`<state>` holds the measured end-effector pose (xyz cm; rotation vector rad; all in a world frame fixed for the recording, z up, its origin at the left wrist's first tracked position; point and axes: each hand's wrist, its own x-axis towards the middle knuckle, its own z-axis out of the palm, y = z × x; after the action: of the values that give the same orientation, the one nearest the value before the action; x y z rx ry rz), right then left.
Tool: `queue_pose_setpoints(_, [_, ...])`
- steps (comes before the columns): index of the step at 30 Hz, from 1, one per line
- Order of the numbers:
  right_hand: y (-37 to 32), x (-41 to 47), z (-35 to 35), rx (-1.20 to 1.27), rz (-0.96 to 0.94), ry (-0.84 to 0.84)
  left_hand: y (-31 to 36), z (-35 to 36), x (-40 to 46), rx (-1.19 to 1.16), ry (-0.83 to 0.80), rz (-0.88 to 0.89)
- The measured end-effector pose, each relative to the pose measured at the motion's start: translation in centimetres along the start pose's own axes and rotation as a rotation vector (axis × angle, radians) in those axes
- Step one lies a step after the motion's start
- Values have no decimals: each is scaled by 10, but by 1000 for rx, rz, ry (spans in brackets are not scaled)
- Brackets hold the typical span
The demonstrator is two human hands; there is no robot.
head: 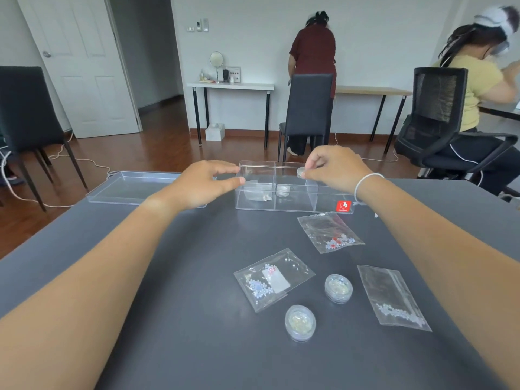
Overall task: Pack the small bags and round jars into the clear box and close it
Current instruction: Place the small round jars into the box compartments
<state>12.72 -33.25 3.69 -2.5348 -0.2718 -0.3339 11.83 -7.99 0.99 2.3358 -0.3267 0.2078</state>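
Observation:
The clear box (329, 204) stands open on the grey table, split into three compartments. Its left compartment holds a small bag (257, 192); the middle one holds a round jar (282, 190). My right hand (334, 168) pinches another round jar (301, 172) above the middle compartment. My left hand (206, 182) rests at the box's left end, thumb and fingers touching its rim. On the table nearer me lie three small bags (330, 232) (273, 278) (394, 296) and two round jars (338, 288) (300, 322). The clear lid (126, 187) lies flat to the left of the box.
The grey table (174, 291) ends just behind the box and lid. Beyond it stand black chairs (308, 108), white side tables and two persons facing away. Cables trail on the wooden floor at the left.

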Motion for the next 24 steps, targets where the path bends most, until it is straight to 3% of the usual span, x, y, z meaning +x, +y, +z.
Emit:
queue_pose_setpoints(10, [-14,21,11,-379,14,-167,-3,4,0,37,-4,66])
queue_pose_setpoints(17, [-15,26,16,-442,31,-235,-1,4,-2,36,4,92])
queue_pose_setpoints(24, [-13,24,15,-440,-11,-166,-1,4,-1,27,16,99])
